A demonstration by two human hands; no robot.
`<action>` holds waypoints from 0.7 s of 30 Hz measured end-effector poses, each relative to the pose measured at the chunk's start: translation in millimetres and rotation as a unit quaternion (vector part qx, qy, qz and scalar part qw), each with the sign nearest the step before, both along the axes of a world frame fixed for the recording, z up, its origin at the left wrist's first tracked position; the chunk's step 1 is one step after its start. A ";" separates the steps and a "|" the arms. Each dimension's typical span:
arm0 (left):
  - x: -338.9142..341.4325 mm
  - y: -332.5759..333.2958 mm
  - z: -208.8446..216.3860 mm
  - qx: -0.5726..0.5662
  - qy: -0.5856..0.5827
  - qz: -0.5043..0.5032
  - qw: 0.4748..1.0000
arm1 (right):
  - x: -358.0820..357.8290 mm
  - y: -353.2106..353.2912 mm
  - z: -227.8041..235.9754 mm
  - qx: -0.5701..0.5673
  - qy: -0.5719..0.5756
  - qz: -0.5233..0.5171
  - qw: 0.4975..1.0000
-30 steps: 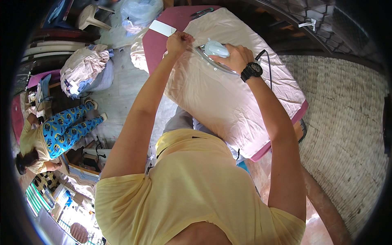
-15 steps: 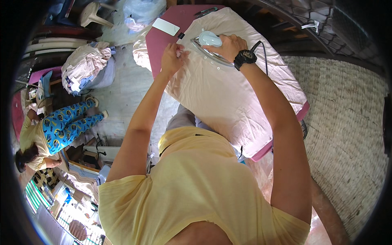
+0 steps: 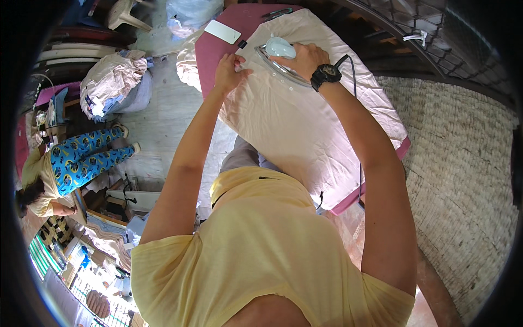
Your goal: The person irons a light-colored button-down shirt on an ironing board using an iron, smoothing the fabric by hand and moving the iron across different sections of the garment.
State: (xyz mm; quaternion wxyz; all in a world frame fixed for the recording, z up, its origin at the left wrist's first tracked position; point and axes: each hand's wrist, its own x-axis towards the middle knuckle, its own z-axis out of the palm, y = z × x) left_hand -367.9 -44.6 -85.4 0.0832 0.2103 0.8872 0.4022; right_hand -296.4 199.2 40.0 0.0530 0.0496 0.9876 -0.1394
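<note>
My right hand (image 3: 306,61), with a black watch on its wrist, is closed round the handle of a clothes iron (image 3: 280,48). Pale blue on top, the iron rests on a light pink cloth (image 3: 283,120) spread over a maroon ironing board (image 3: 210,57). Its pointed end faces left, toward my other hand. At the cloth's left edge is my left hand (image 3: 231,72), fingers loosely bent and thumb held apart, with nothing visible in them. A white phone-like slab (image 3: 222,31) and a small black piece (image 3: 243,43) lie just beyond it.
The iron's black cord (image 3: 354,82) runs down the board's right side. A dark pen-like item (image 3: 277,14) lies at the far end. Left on the floor stands a heaped cloth bundle (image 3: 114,82); behind it are a plastic stool (image 3: 128,15) and another person (image 3: 71,163).
My left thumb has spread further from the fingers. The iron stays at nearly the same place on the cloth. The other person has shifted slightly to the left.
</note>
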 end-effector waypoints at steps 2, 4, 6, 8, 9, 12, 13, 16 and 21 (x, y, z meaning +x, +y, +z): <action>0.0 0.7 -2.4 0.009 0.004 0.005 1.000 | -1.4 1.7 -2.6 0.004 -0.002 0.005 1.000; 1.4 0.8 -5.9 0.016 0.003 0.006 1.000 | -1.5 6.3 -5.2 0.008 0.006 0.018 1.000; -2.3 0.6 -6.5 0.018 -0.002 0.002 1.000 | -2.4 2.2 -5.1 -0.014 0.001 -0.001 1.000; 2.2 -0.6 -6.3 -0.005 -0.008 0.001 1.000 | 0.7 1.6 0.6 -0.013 -0.012 -0.002 1.000; 2.6 -2.0 -4.8 -0.017 -0.010 0.001 1.000 | 3.7 1.9 4.2 -0.003 -0.021 0.006 1.000; 0.0 0.8 -8.0 0.012 0.004 0.000 1.000 | 1.0 1.8 2.5 -0.004 0.005 0.003 1.000; 1.0 0.2 -8.5 0.004 -0.001 -0.004 1.000 | 0.9 1.3 0.9 -0.010 0.023 -0.003 1.000; -0.9 -3.5 -9.4 -0.003 -0.003 -0.012 1.000 | 8.2 -2.7 2.8 -0.003 -0.021 0.000 1.000; -6.4 0.5 -10.9 -0.024 -0.002 -0.023 0.999 | 2.7 2.2 3.3 -0.016 0.008 -0.022 1.000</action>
